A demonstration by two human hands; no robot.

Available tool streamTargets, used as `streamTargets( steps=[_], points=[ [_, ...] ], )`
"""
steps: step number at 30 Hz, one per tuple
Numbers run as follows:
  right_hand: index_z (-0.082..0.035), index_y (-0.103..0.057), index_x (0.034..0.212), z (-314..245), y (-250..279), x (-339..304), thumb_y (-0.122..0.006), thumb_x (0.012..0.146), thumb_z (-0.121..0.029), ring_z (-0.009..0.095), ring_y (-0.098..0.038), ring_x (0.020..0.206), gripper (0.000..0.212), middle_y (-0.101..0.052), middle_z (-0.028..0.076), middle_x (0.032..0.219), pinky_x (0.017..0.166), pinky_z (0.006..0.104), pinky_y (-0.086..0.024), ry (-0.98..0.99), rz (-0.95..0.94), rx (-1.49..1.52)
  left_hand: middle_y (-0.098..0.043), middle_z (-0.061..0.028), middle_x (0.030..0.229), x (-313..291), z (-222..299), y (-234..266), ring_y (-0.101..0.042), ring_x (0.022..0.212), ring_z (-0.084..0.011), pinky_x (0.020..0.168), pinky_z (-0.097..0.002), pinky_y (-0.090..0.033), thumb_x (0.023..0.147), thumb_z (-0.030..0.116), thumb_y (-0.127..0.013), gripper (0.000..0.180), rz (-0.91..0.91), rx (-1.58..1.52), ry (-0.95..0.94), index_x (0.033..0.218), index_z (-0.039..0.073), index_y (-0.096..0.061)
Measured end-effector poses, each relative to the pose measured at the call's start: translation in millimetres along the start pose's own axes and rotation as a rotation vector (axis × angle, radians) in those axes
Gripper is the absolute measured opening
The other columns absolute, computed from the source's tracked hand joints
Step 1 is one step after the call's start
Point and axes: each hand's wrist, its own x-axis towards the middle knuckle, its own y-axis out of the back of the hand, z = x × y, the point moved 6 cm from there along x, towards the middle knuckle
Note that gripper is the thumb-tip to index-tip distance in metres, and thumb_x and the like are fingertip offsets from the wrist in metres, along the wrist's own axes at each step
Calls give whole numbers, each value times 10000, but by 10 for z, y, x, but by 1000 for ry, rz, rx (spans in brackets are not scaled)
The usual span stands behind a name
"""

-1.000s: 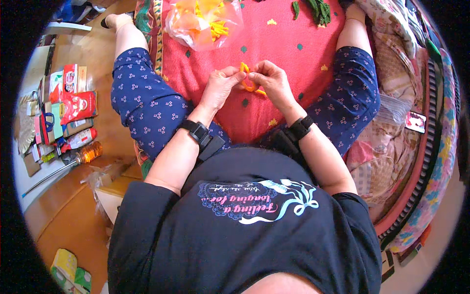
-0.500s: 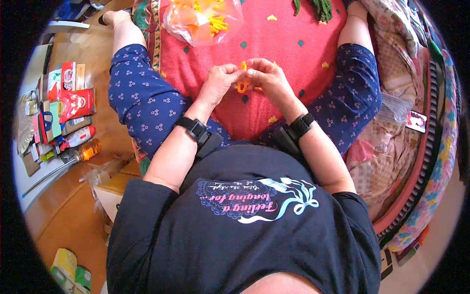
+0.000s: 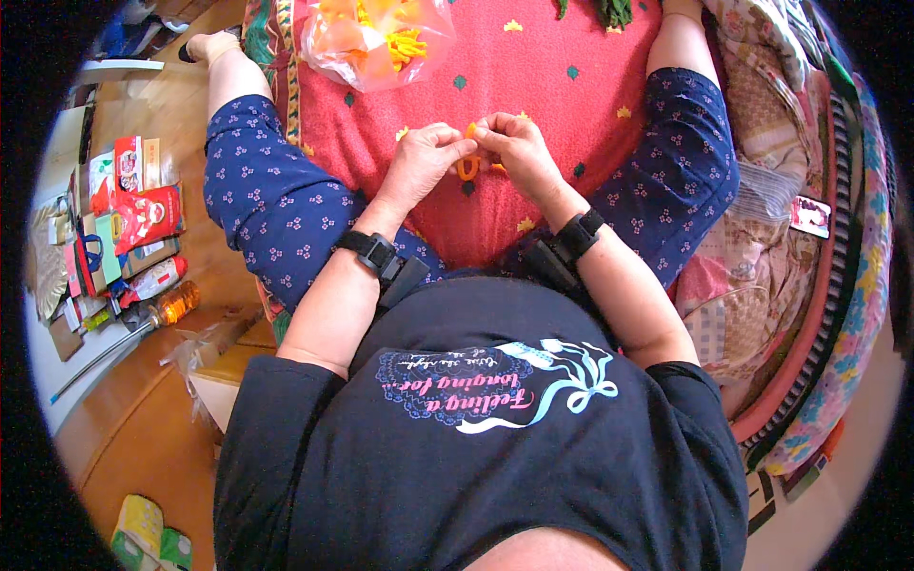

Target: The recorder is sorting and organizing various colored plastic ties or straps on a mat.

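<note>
Over the red cloth, my two hands meet at the fingertips. My left hand (image 3: 417,167) pinches one side of a thin orange strip (image 3: 467,172), bent into a small loop; it looks like a pipe cleaner. From the other side my right hand (image 3: 520,152) grips the same strip between thumb and fingers. The loop hangs just below the fingertips, and a short orange end pokes up between them. Another bit of orange shows under the right fingers. How the strip is joined or twisted is hidden by the fingers.
A clear plastic bag (image 3: 328,62) with yellow-orange pieces (image 3: 407,48) lies beyond my hands on the red cloth (image 3: 514,71). Dark green strips (image 3: 614,12) lie at the far right. Packets, including a red one (image 3: 148,217), crowd the left. Rumpled bedding (image 3: 752,276) lies right.
The whole view has shifted slightly. Both hands keep their pinch on the orange strip, and its upper end shows a little less above the fingertips than before.
</note>
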Motion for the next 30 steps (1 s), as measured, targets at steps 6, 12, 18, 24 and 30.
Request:
streamTargets(
  steps=[6,12,18,24,30],
  points=[
    [-45,-564,813,44,46,18,-569,828,-145,75,-518,576,101,-559,-5,690,510,209,-413,16,23,-8,-520,25,638,22,15,-41,-503,577,-53,523,-218,-411,818,191,-623,206,-31,57,-25,698,24,-610],
    [-27,-602,796,60,27,21,-572,807,-133,105,-547,645,110,-591,24,711,569,254,-459,-4,68,-91,-619,2,761,49,-25,-56,-544,666,-56,563,-228,-447,851,204,-566,211,-111,82,-75,881,6,-634],
    [-36,-581,833,-77,-77,68,-588,784,-83,95,-530,623,68,-571,34,691,555,253,-448,281,-80,-234,-557,23,642,19,-144,10,-473,541,-37,486,-184,-363,843,143,-558,129,-172,63,71,779,41,-606],
    [-22,-602,809,-276,-62,-17,-605,735,-63,146,-566,624,85,-589,82,726,567,278,-464,550,-138,-616,-545,33,648,30,-209,-76,-465,560,-30,501,-184,-360,837,146,-565,112,-244,21,111,807,46,-605],
    [-15,-601,791,-344,-54,-75,-617,699,-72,248,-595,699,109,-591,126,739,627,325,-474,610,-251,-695,-547,53,686,-25,-173,-62,-444,560,-22,510,-183,-349,857,183,-554,138,-294,-97,193,844,57,-608]
  ],
)
